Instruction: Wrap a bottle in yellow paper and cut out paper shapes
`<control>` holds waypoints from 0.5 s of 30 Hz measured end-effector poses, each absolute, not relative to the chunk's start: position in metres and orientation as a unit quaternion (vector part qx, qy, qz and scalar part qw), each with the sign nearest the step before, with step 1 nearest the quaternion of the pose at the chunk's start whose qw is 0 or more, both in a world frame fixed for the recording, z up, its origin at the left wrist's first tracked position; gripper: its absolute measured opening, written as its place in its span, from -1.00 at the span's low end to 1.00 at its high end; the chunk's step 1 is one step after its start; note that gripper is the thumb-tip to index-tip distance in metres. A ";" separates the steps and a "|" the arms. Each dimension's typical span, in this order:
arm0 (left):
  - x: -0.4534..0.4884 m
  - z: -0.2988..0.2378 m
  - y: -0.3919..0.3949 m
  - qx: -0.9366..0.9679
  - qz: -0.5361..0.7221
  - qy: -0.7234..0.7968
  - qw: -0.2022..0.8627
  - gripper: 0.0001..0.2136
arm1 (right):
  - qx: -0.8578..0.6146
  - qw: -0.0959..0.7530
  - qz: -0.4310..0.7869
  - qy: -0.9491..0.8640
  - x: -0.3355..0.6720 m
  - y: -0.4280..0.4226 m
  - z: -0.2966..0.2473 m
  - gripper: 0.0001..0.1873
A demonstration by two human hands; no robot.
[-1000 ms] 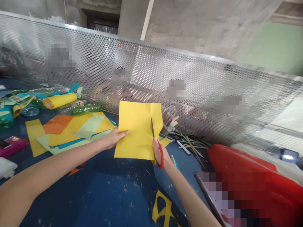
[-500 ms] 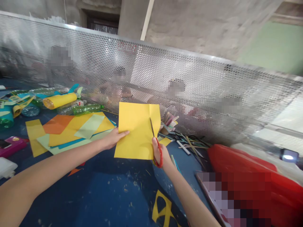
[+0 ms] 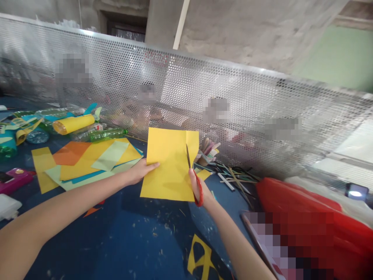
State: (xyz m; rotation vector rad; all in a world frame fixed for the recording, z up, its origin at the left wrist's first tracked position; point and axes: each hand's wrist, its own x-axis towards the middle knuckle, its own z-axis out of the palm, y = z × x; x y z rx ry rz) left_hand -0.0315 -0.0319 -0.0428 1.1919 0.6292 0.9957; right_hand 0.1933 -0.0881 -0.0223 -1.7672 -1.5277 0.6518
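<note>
A yellow sheet of paper (image 3: pixel 167 163) is held up above the blue table. My left hand (image 3: pixel 142 170) pinches its left edge, thumb lying across the front. In my right hand (image 3: pixel 199 186) are scissors with red handles (image 3: pixel 199 192), their blade against the sheet near its right side. A cut or crease runs down from the sheet's top edge there, and the strip to its right bends slightly. The fingers behind the paper are hidden. Below my right forearm lies a yellow paper scrap with cut-out holes (image 3: pixel 200 254).
Coloured paper sheets (image 3: pixel 96 159) lie left, with plastic bottles (image 3: pixel 107 134) and a yellow-wrapped bottle (image 3: pixel 74 124) behind. Thin strips (image 3: pixel 233 181) and a red bag (image 3: pixel 297 198) are right. A perforated metal screen (image 3: pixel 116 77) spans the back, people behind it.
The yellow sheet has shifted slightly right and down, along with my right hand and the scissors. My left hand stays nearly in place, still gripping the edge.
</note>
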 end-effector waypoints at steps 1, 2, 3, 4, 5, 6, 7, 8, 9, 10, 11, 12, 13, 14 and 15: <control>-0.031 -0.043 -0.033 0.531 0.437 0.274 0.672 -0.63 | -0.682 0.349 0.263 -0.587 0.193 -0.088 -0.022 -0.28; -0.031 -0.043 -0.033 0.534 0.432 0.269 0.675 -0.64 | -0.681 0.350 0.271 -0.583 0.194 -0.088 -0.022 -0.27; -0.030 -0.043 -0.034 0.536 0.428 0.263 0.679 -0.64 | -0.679 0.354 0.277 -0.581 0.194 -0.089 -0.021 -0.27; -0.030 -0.043 -0.034 0.537 0.424 0.258 0.682 -0.64 | -0.675 0.360 0.279 -0.581 0.194 -0.089 -0.020 -0.26; -0.030 -0.043 -0.035 0.537 0.422 0.254 0.684 -0.64 | -0.669 0.366 0.281 -0.583 0.194 -0.089 -0.020 -0.26; -0.030 -0.043 -0.036 0.538 0.421 0.252 0.686 -0.64 | -0.664 0.371 0.282 -0.585 0.194 -0.089 -0.019 -0.26; -0.029 -0.044 -0.036 0.540 0.419 0.249 0.686 -0.64 | -0.660 0.374 0.282 -0.587 0.195 -0.089 -0.019 -0.25; -0.029 -0.044 -0.036 0.541 0.418 0.248 0.686 -0.64 | -0.658 0.375 0.281 -0.589 0.195 -0.089 -0.019 -0.25; -0.029 -0.044 -0.037 0.542 0.416 0.246 0.687 -0.64 | -0.657 0.375 0.280 -0.590 0.195 -0.089 -0.018 -0.24; -0.029 -0.044 -0.037 0.543 0.413 0.244 0.689 -0.65 | -0.658 0.375 0.278 -0.590 0.196 -0.089 -0.018 -0.23; -0.030 -0.043 -0.037 0.544 0.410 0.241 0.691 -0.65 | -0.661 0.374 0.276 -0.589 0.196 -0.089 -0.018 -0.22; -0.030 -0.043 -0.037 0.545 0.407 0.240 0.693 -0.65 | -0.664 0.373 0.275 -0.587 0.196 -0.089 -0.018 -0.21; -0.030 -0.043 -0.038 0.545 0.404 0.240 0.694 -0.64 | -0.666 0.371 0.275 -0.586 0.196 -0.089 -0.018 -0.20; -0.030 -0.043 -0.038 0.545 0.403 0.242 0.695 -0.63 | -0.667 0.369 0.275 -0.586 0.196 -0.090 -0.017 -0.19; -0.030 -0.042 -0.038 0.544 0.403 0.244 0.695 -0.62 | -0.669 0.367 0.273 -0.586 0.195 -0.090 -0.017 -0.19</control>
